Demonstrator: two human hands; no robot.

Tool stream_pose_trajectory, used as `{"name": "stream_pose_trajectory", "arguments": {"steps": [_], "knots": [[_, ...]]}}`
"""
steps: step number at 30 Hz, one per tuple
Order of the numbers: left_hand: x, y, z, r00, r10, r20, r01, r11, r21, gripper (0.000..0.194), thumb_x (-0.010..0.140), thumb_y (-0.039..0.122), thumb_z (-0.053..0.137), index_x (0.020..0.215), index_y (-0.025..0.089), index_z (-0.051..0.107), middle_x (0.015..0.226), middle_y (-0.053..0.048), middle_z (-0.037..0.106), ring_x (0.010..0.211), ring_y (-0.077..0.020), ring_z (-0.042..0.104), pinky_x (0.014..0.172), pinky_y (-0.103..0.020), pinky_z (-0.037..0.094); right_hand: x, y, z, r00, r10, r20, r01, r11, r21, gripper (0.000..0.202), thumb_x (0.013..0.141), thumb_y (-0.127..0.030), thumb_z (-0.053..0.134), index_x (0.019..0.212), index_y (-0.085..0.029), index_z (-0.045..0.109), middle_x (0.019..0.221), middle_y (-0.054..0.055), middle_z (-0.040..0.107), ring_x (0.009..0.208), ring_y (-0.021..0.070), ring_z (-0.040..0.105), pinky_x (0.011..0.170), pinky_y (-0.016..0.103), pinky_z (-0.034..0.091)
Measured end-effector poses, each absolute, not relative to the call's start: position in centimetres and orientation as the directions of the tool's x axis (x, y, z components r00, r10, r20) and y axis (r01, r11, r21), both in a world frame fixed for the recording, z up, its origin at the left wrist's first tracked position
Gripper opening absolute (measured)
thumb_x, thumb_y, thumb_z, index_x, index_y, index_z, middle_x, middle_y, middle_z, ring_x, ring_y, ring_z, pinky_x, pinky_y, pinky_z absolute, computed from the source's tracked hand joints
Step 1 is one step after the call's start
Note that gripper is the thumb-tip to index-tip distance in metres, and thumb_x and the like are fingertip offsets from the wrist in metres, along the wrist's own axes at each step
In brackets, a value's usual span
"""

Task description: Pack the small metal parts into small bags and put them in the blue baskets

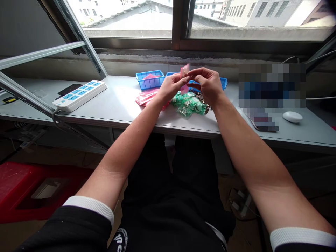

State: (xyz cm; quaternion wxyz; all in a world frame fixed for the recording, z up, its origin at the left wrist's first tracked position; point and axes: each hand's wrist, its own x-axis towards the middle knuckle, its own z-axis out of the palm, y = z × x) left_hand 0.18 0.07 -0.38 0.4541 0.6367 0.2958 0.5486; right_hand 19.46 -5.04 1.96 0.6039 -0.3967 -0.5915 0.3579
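Left hand pinches pink bag towards table's far edge; right hand at it, pinch unclear. Best keep bag taut.

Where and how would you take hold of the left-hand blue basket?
The blue basket is probably best pinched by the rim at its left end, coming from above and the left. It stands upright with an open top, so the thin wall offers an edge. Pink bags lie just in front of it, and the left hand is by its right end.
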Motion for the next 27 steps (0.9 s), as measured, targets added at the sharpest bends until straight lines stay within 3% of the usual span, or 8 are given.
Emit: {"name": "stream_pose_trajectory", "arguments": {"steps": [4, 11, 15, 17, 19, 21, 24, 27], "knots": [[0.1, 1.0, -0.6, 0.203, 0.877, 0.435, -0.18, -0.403, 0.897, 0.015, 0.111, 0.042, 0.101, 0.115, 0.028, 0.098, 0.143, -0.009, 0.094, 0.138, -0.0301, 0.09, 0.121, -0.044, 0.076, 19.5, -5.1, 2.1, 0.085, 0.903, 0.422, 0.045, 0.42, -0.906, 0.009, 0.106, -0.031, 0.088, 0.099, -0.035, 0.085, 0.125, 0.004, 0.093, 0.133, 0.0303, 0.091, 0.112, 0.048, 0.081], [-1.1, 2.8, -0.1, -0.087, 0.96, 0.266, -0.309, -0.279, 0.909, 0.024, 0.131, 0.043, 0.072, 0.146, 0.033, 0.088, 0.14, -0.007, 0.095, 0.142, -0.0275, 0.09, 0.116, -0.04, 0.078, 19.8, -5.2, 2.4, 0.152, 0.903, 0.402, 0.09, 0.393, -0.915, 0.015, 0.106, -0.022, 0.082, 0.1, -0.035, 0.086, 0.12, 0.006, 0.092, 0.12, 0.0299, 0.09, 0.094, 0.047, 0.079], [-2.6, 5.3, -0.7, -0.257, 0.943, 0.213, -0.271, -0.282, 0.92, 0.02, 0.126, 0.043, 0.082, 0.144, 0.036, 0.085, 0.146, -0.004, 0.096, 0.158, -0.0244, 0.085, 0.125, -0.036, 0.073, 20.0, -5.0, 2.2, 0.138, 0.909, 0.394, 0.071, 0.388, -0.919, 0.021, 0.103, -0.017, 0.075, 0.098, -0.034, 0.088, 0.117, 0.007, 0.092, 0.11, 0.0262, 0.088, 0.088, 0.044, 0.076], [-3.1, 6.0, -0.9, -0.291, 0.947, 0.137, -0.317, -0.231, 0.92, 0.015, 0.127, 0.033, 0.077, 0.141, 0.035, 0.082, 0.148, -0.004, 0.096, 0.153, -0.0208, 0.087, 0.126, -0.033, 0.073, 20.1, -5.0, 2.2, 0.128, 0.912, 0.389, 0.103, 0.378, -0.92, 0.015, 0.106, -0.022, 0.079, 0.099, -0.034, 0.086, 0.119, 0.006, 0.092, 0.113, 0.0265, 0.089, 0.089, 0.044, 0.076], [-3.3, 6.2, -0.8, -0.332, 0.942, 0.057, -0.4, -0.195, 0.895, 0.029, 0.127, 0.019, 0.065, 0.15, 0.033, 0.076, 0.158, -0.006, 0.093, 0.146, -0.0157, 0.09, 0.122, -0.028, 0.074, 20.1, -5.1, 2.2, 0.114, 0.911, 0.396, 0.134, 0.381, -0.915, 0.012, 0.108, -0.029, 0.084, 0.098, -0.035, 0.083, 0.12, 0.006, 0.091, 0.116, 0.028, 0.09, 0.09, 0.046, 0.077], [-3.3, 6.0, -0.6, -0.385, 0.923, 0.008, -0.433, -0.189, 0.881, 0.053, 0.124, 0.009, 0.061, 0.171, 0.032, 0.064, 0.165, -0.007, 0.088, 0.141, -0.013, 0.092, 0.118, -0.025, 0.074, 20.1, -5.2, 2.2, 0.103, 0.909, 0.404, 0.138, 0.389, -0.911, 0.011, 0.108, -0.033, 0.085, 0.098, -0.034, 0.082, 0.119, 0.007, 0.092, 0.116, 0.0292, 0.09, 0.09, 0.048, 0.078], [-3.2, 5.7, -0.4, -0.434, 0.901, -0.008, -0.413, -0.191, 0.891, 0.098, 0.118, 0.005, 0.066, 0.202, 0.034, 0.027, 0.152, -0.007, 0.091, 0.136, -0.0169, 0.095, 0.115, -0.028, 0.074, 19.9, -5.5, 2.3, 0.099, 0.916, 0.389, 0.141, 0.374, -0.917, 0.008, 0.108, -0.035, 0.084, 0.1, -0.034, 0.084, 0.12, 0.007, 0.092, 0.116, 0.0296, 0.089, 0.092, 0.048, 0.078], [-3.3, 5.3, -0.4, -0.35, 0.936, 0.038, -0.396, -0.185, 0.9, 0.115, 0.115, 0.006, 0.059, 0.206, 0.022, -0.01, 0.134, -0.009, 0.089, 0.125, -0.0202, 0.097, 0.109, -0.032, 0.075, 19.9, -5.5, 2.3, 0.094, 0.921, 0.379, 0.148, 0.364, -0.92, 0.006, 0.108, -0.036, 0.083, 0.102, -0.034, 0.084, 0.122, 0.007, 0.092, 0.117, 0.0293, 0.089, 0.094, 0.048, 0.079]]}}
